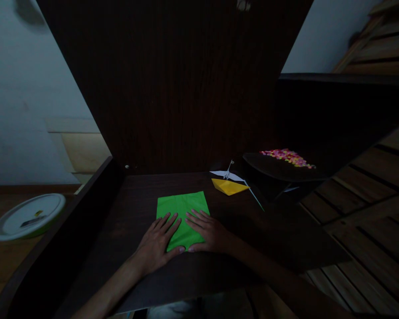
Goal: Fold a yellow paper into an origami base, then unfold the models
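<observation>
A green sheet of paper lies flat on the dark wooden desk, with faint crease lines across it. My left hand rests on its left side, fingers stretched out and thumb at the near edge. On the right side lies my right hand, also flat with fingers spread. The two thumbs nearly meet at the paper's near edge. Beyond my right hand are a yellow folded paper boat and a white paper crane. A thin white and green stick lies beside them.
A small dark shelf at the right carries a pile of small pink, red and yellow pieces. The desk's tall back panel and left side board bound the surface. Left of it stands a round white-lidded container.
</observation>
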`<control>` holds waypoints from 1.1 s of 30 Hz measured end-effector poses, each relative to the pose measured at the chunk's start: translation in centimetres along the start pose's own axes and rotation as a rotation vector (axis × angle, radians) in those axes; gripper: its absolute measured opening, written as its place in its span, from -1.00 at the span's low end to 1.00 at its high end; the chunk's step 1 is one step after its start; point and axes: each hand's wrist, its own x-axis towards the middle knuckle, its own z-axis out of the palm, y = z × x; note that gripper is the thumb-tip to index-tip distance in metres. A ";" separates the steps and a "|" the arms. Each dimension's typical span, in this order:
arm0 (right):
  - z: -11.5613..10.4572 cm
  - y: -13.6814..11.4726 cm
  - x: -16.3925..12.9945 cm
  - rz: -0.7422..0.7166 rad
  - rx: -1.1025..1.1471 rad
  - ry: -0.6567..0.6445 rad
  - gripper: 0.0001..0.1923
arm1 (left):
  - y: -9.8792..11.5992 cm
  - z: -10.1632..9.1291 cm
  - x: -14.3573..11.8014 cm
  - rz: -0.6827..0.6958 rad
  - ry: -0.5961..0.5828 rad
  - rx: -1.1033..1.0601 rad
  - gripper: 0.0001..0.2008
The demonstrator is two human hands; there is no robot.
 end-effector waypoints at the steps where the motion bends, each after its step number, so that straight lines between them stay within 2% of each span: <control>1: 0.0 0.0 0.0 0.004 0.007 0.005 -0.10 | -0.2 -0.2 0.0 0.006 -0.007 -0.012 -0.25; 6: -0.5 -0.1 0.1 0.011 0.009 -0.010 -0.06 | -1.0 -0.7 0.0 0.065 -0.023 -0.027 -0.24; 12: -0.8 -0.2 0.2 0.034 -0.021 -0.042 -0.01 | -1.5 -0.1 -0.2 0.067 0.013 0.050 -0.24; 19: -0.1 -0.2 -0.2 0.013 -0.059 0.018 -0.05 | -1.5 0.6 -0.6 0.109 0.075 0.114 -0.26; 25: -0.1 -0.3 -0.4 0.025 -0.044 0.012 -0.08 | -1.4 0.6 -1.1 0.090 0.073 0.115 -0.27; 33: -0.5 0.1 -0.6 0.052 -0.014 -0.057 0.00 | -1.8 -0.1 -1.7 0.097 0.013 0.089 -0.19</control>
